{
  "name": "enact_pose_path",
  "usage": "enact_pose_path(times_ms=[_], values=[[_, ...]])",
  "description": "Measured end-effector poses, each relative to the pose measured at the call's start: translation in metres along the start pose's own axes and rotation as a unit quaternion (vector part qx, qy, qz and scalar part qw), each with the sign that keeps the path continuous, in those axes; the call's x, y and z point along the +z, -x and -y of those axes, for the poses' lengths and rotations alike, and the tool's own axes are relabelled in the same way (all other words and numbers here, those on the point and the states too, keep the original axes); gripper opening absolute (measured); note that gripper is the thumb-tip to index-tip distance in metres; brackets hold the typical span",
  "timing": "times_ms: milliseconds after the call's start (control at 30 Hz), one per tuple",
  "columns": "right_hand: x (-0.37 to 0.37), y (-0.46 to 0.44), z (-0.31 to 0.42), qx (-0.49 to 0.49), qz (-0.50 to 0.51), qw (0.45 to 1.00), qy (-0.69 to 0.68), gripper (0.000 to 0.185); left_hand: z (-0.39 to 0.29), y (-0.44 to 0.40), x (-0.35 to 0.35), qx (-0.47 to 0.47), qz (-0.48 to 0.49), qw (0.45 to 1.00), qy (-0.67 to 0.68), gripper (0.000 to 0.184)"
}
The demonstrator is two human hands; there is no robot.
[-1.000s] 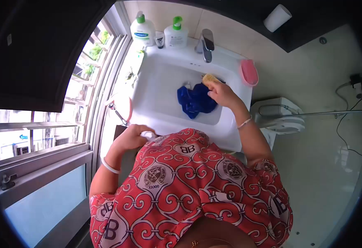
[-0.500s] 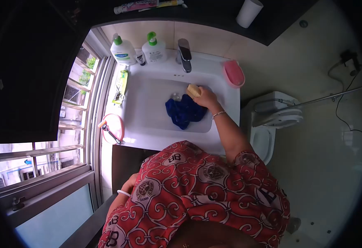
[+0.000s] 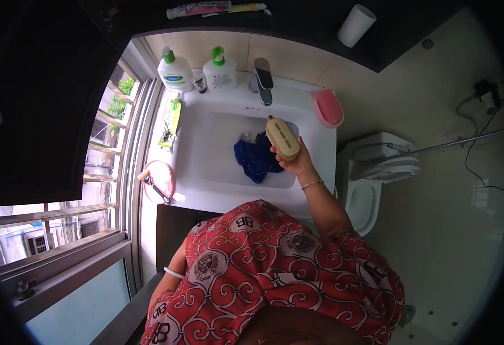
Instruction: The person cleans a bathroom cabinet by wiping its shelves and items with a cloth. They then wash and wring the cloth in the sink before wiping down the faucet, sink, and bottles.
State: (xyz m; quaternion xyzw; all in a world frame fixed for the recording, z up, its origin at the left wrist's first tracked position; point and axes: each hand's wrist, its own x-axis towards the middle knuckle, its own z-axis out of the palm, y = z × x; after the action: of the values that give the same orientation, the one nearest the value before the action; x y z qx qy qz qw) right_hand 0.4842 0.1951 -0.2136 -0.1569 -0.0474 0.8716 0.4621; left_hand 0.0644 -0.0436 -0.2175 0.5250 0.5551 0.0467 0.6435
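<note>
My right hand [image 3: 297, 162] is shut on a beige scrubbing brush [image 3: 282, 138], held up over the right part of the sink [image 3: 206, 123]. The brush's slotted back faces me and its bristles point away. Below and left of the brush, a dark blue cloth [image 3: 255, 162] lies bunched in the water, with small bubbles or foam [image 3: 248, 137] at its upper edge. Part of the cloth is behind the brush and fingers. Of my left arm only the wrist with a white band shows; the red patterned shirt hides the hand.
A faucet [image 3: 263, 80] stands behind the basin. Two pump bottles [image 3: 175, 73], a small tube [image 3: 199, 84] and a green packet [image 3: 171, 122] line the rim. A razor [image 3: 155, 185] lies at left, a pink soap dish [image 3: 328, 108] at right. A toilet [image 3: 362, 206] stands farther right.
My right hand has lifted the brush off the cloth and turned it so its back faces up. My left hand has slipped out of view behind the shirt.
</note>
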Motion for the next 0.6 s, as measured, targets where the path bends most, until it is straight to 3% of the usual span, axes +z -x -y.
enact_pose_path(times_ms=[200, 300, 367, 467, 600], values=[[0.064, 0.013, 0.027, 0.026, 0.158, 0.968, 0.192, 0.074, 0.001, -0.005, -0.001, 0.061, -0.053, 0.996, -0.033, 0.028], [0.08, 0.02, 0.027, 0.024, 0.163, 0.978, 0.131, 0.075, -0.007, -0.004, -0.004, 0.116, -0.09, 0.988, -0.053, 0.03], [0.082, 0.021, 0.022, 0.011, 0.16, 0.98, 0.116, 0.076, -0.015, -0.004, -0.007, 0.089, -0.113, 0.98, -0.135, 0.031], [0.078, 0.02, 0.022, -0.007, 0.196, 0.97, 0.144, 0.08, -0.044, -0.002, -0.01, -0.015, -0.119, 0.938, -0.325, 0.018], [0.098, 0.022, 0.029, -0.011, 0.211, 0.966, 0.15, 0.065, 0.009, -0.013, 0.003, 0.07, -0.186, 0.948, -0.249, 0.02]])
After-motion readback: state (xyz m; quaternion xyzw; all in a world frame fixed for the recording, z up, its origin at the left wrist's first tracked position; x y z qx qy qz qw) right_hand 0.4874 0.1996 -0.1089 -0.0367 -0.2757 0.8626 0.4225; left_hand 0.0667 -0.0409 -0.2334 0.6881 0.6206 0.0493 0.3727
